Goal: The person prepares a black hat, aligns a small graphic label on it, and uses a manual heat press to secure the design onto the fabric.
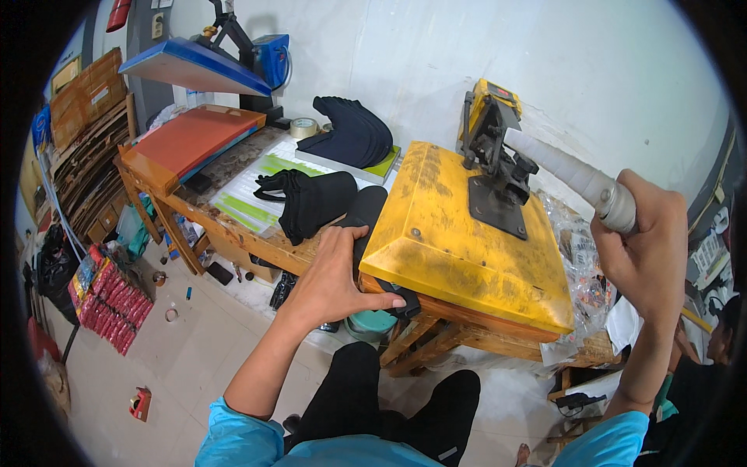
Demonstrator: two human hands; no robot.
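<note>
My right hand (pixel 644 241) is wrapped round the white-taped handle (pixel 572 167) of a yellow heat press (pixel 436 210). The press's upper plate is low over the table's front corner, and what lies beneath it is mostly hidden. At the plate's left edge my left hand (pixel 333 272) has its thumb and fingers spread apart. Its fingertips touch a black cloth piece (pixel 366 208) that shows beside the plate. The thumb rests on a black part (pixel 403 305) at the front edge. Behind the hand lies a pile of black cloth pieces (pixel 315 201), perhaps caps.
A stack of dark curved cloth pieces (pixel 350 136) sits on a green-and-white box, beside a tape roll (pixel 303 128). A blue heat press (pixel 194 66) stands raised at the far left. Red packets (pixel 113 303) and a tape dispenser (pixel 140 404) are on the floor. Another person (pixel 704 381) is at right.
</note>
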